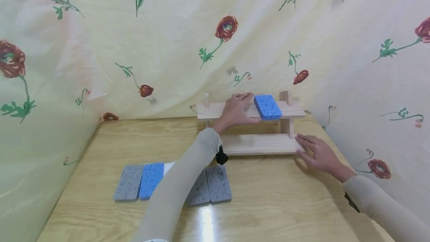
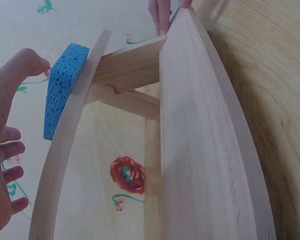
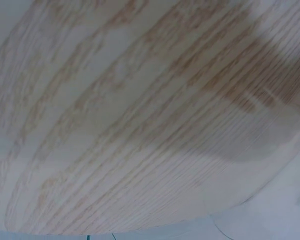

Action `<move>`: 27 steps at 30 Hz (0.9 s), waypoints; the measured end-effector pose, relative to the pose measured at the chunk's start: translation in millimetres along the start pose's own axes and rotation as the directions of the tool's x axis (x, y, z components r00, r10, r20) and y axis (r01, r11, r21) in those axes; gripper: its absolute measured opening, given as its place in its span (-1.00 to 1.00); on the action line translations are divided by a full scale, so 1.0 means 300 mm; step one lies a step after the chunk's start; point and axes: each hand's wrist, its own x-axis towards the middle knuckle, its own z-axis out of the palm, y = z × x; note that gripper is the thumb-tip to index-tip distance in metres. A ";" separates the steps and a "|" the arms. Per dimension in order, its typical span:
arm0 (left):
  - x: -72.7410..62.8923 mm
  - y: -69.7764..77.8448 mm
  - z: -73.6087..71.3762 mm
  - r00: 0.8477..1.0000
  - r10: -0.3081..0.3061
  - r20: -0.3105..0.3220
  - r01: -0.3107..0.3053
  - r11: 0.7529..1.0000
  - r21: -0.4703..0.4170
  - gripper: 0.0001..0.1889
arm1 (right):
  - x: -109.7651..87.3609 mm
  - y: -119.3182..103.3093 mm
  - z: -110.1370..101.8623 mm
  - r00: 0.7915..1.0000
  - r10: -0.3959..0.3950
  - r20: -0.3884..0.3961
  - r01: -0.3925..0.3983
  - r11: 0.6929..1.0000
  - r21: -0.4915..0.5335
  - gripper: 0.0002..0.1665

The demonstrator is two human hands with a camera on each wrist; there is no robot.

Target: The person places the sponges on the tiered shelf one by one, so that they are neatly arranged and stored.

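A two-tier wooden shelf (image 1: 258,145) stands at the back of the table. On its upper board lies a blue speckled sponge (image 1: 267,106), jutting slightly over the front edge. My left hand (image 1: 236,109) is beside the sponge's left side over the upper board, fingers spread; the left wrist view shows a gap between this hand (image 2: 7,140) and the sponge (image 2: 65,90). At the right end of the lower board, my right hand (image 1: 317,153) rests its extended fingers against the wood, with the thumb near the front corner. The right wrist view shows mostly table surface (image 3: 115,130).
In a row on the table (image 1: 268,204) at front left lie a grey sponge (image 1: 128,183), a blue sponge (image 1: 152,180), a white piece (image 1: 168,166) and two more grey sponges (image 1: 219,184). My left forearm covers part of the row. Flowered cloth (image 1: 181,47) hangs behind and at both sides.
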 end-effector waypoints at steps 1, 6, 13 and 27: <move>-0.008 -0.001 -0.006 1.000 0.007 0.001 -0.007 1.000 0.005 0.11 | 0.002 0.000 -0.001 1.000 -0.001 0.000 0.001 1.000 0.001 -0.36; -0.057 -0.004 -0.037 0.999 0.052 -0.011 -0.051 0.998 0.032 0.12 | 0.010 0.003 -0.001 1.000 -0.018 -0.011 0.019 1.000 0.015 -0.37; -0.147 -0.002 -0.071 0.988 0.151 -0.025 -0.151 0.989 0.006 0.10 | 0.016 0.006 -0.003 1.000 0.000 -0.004 0.000 0.999 0.037 -0.38; -0.314 -0.026 -0.082 0.956 0.279 -0.090 -0.274 0.959 0.070 0.06 | 0.018 -0.005 -0.007 1.000 0.011 0.009 -0.012 0.999 0.040 -0.38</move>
